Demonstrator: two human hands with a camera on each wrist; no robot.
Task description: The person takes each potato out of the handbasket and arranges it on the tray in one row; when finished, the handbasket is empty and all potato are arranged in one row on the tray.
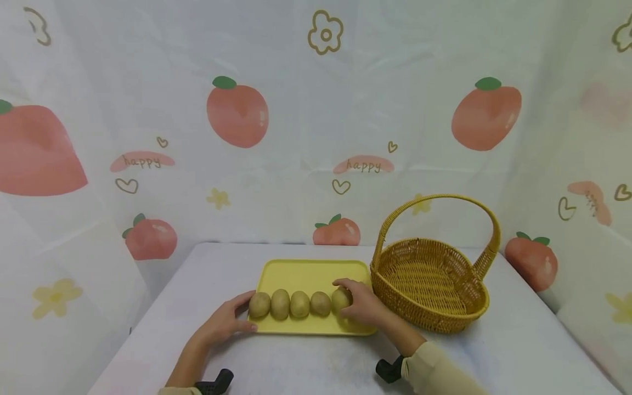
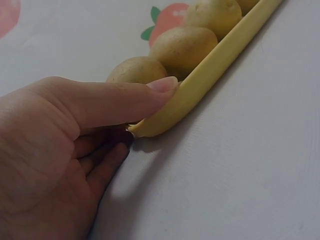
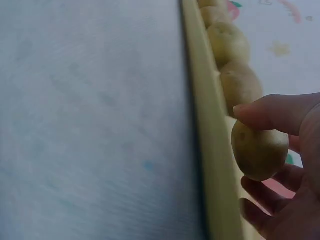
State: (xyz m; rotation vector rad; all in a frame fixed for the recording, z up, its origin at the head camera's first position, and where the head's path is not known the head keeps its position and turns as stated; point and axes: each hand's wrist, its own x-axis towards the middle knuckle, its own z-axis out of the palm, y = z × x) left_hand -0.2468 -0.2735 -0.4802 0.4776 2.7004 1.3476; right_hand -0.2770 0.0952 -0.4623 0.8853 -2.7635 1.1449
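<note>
Several potatoes (image 1: 299,304) sit in a row along the near side of a yellow tray (image 1: 306,269). My left hand (image 1: 223,322) grips the tray at its near left corner; in the left wrist view the thumb (image 2: 162,86) lies over the rim and the other fingers curl below it. At the row's right end, my right hand (image 1: 364,305) holds the last potato (image 3: 260,152) between thumb and fingers. That potato is partly covered by the hand in the head view and is right beside its neighbour (image 3: 241,85).
A woven basket (image 1: 419,280) with a tall arched handle stands to the right of the tray, close to its right edge. A white cloth (image 1: 296,362) covers the table. Behind it hangs a printed fabric backdrop (image 1: 291,203).
</note>
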